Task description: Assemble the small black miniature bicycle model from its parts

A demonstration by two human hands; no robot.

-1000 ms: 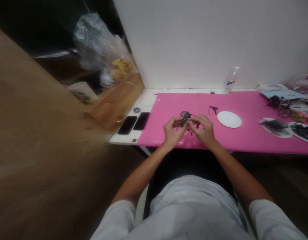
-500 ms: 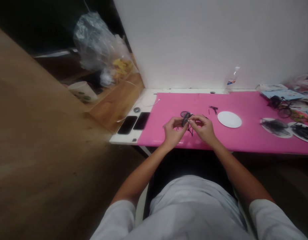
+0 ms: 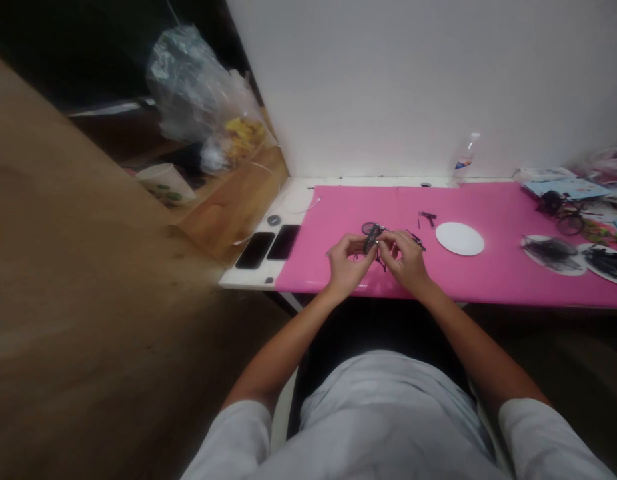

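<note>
Over the pink table cover, my left hand [image 3: 347,261] is closed, pinching a small dark toy bicycle wheel [image 3: 371,239] between thumb and fingers. My right hand [image 3: 404,260] meets it from the other side, fingertips pinched at the wheel's middle; any tiny piece there is too small to name. Just beyond the fingers shows another thin dark wheel [image 3: 369,228]. Thin dark parts [image 3: 381,265] show below the fingertips; whether they join the wheel I cannot tell. A slim dark piece [image 3: 417,241] lies right beside my right hand.
A white plate [image 3: 459,239] and a small dark T-shaped part [image 3: 429,218] lie to the right. Farther right are plates of black parts [image 3: 553,255] and a black miniature bicycle [image 3: 568,215]. Two phones [image 3: 284,242] lie at left. A clear bottle [image 3: 467,157] stands by the wall.
My right hand has shifted and turned slightly at the wheel, uncovering more of the slim dark piece beside it. My left hand keeps its place.
</note>
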